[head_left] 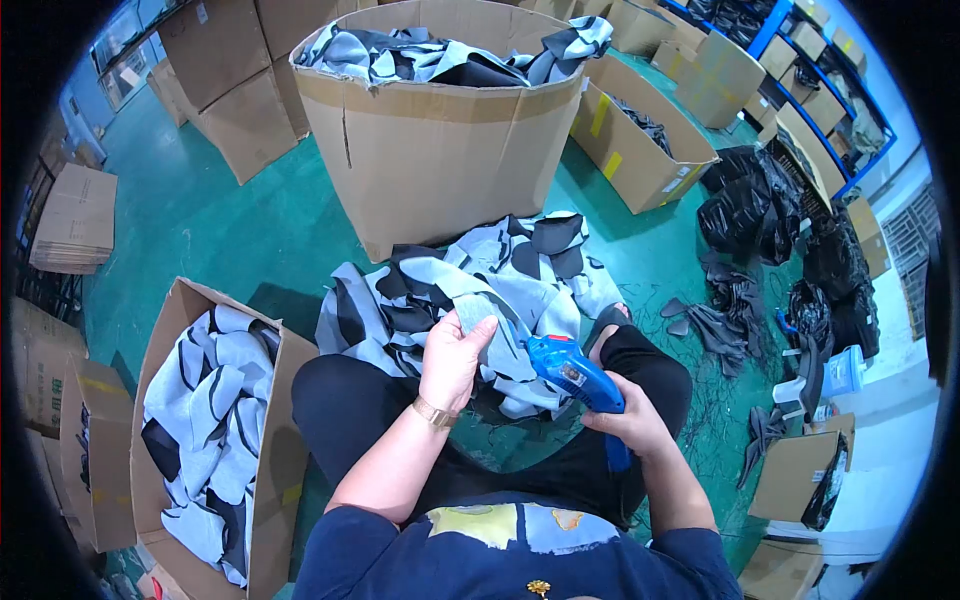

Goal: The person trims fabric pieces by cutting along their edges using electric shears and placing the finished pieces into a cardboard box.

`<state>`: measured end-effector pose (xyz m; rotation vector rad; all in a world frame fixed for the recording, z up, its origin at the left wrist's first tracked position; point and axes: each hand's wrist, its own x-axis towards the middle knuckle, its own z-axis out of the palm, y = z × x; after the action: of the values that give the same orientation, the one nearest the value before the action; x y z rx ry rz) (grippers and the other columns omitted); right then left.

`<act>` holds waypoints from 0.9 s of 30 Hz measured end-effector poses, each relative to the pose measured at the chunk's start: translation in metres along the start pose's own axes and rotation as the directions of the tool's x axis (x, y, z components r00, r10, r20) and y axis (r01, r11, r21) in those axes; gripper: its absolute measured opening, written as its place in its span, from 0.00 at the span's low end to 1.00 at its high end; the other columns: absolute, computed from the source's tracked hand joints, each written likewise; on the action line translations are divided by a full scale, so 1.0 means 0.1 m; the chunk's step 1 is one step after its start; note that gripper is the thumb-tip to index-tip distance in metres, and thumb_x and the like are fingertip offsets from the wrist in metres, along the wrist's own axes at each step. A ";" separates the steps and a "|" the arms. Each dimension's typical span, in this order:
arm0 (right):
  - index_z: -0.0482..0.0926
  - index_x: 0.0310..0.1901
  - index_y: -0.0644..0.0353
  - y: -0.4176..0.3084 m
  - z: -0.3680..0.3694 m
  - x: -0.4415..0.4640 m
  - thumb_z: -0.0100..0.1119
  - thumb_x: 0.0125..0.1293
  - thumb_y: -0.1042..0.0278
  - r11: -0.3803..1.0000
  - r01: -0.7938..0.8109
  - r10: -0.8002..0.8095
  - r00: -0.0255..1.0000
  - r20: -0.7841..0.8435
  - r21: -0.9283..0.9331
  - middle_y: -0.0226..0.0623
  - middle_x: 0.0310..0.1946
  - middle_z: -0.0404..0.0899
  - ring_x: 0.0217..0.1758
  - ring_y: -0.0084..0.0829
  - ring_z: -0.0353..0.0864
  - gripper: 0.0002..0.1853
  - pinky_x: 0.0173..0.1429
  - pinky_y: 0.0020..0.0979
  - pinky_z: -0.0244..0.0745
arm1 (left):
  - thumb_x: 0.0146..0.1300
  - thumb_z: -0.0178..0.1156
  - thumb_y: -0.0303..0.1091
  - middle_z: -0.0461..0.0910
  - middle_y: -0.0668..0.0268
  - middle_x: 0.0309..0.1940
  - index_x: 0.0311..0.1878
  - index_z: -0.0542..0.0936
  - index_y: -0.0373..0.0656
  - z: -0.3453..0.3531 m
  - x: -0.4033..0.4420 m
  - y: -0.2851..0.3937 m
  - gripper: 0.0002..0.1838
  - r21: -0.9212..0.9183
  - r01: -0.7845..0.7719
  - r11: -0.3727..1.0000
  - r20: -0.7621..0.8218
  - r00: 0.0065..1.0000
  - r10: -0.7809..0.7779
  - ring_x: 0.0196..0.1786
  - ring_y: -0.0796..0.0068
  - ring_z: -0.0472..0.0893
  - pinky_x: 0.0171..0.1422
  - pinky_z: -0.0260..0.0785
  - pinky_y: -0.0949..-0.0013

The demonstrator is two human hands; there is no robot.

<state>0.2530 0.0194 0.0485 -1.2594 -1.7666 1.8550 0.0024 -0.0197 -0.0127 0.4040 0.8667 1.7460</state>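
Note:
My left hand (455, 360), with a bracelet on its wrist, pinches the edge of a light-grey fabric piece (478, 305) in front of my knees. In my right hand (630, 415) is the grip of a blue handheld electric cutter (575, 372). Its head points at the fabric, close to the fingers of my left hand; the blade itself is too small to make out. Beneath both hands, a heap of grey and black fabric pieces (535, 260) lies on the floor between my legs and the large carton.
A tall carton (430, 150) full of fabric stands ahead, and another open carton (285, 450) of pieces is by my left knee. Black plastic bags (750, 205) and dark scraps (725, 320) lie on the right. Further back is a blue shelf rack (770, 40).

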 end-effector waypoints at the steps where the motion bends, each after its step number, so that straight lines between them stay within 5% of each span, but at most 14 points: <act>1: 0.75 0.52 0.65 0.00 0.00 -0.01 0.70 0.49 0.73 1.000 -0.016 0.016 1.000 0.004 0.010 0.29 0.38 0.78 0.40 0.20 0.75 0.26 0.47 0.25 0.71 | 0.64 0.60 0.25 0.82 0.66 0.42 0.47 0.77 0.37 0.02 -0.01 0.01 0.09 0.021 -0.017 1.000 0.001 1.000 0.017 0.43 0.78 0.81 0.50 0.73 0.71; 18: 0.74 0.54 0.66 0.00 -0.03 0.07 0.68 0.48 0.73 0.999 -0.013 0.014 1.000 0.027 -0.037 0.29 0.38 0.78 0.39 0.20 0.74 0.28 0.46 0.24 0.70 | 0.64 0.61 0.24 0.82 0.68 0.41 0.50 0.77 0.36 0.03 -0.08 0.09 0.12 0.284 -0.083 0.955 0.088 0.994 0.060 0.41 0.83 0.79 0.48 0.72 0.75; 27: 0.76 0.50 0.65 0.00 -0.08 0.10 0.68 0.48 0.73 0.994 -0.049 0.043 0.996 0.073 0.093 0.27 0.37 0.77 0.40 0.20 0.73 0.25 0.49 0.24 0.67 | 0.62 0.60 0.25 0.81 0.70 0.37 0.45 0.78 0.35 0.04 -0.12 0.11 0.09 0.405 -0.108 0.908 0.132 0.989 0.059 0.38 0.87 0.77 0.44 0.70 0.78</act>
<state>0.2526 0.0318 0.0453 -1.2236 -1.6761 2.0070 0.0018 -0.0309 -0.0001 0.8258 1.1480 1.5921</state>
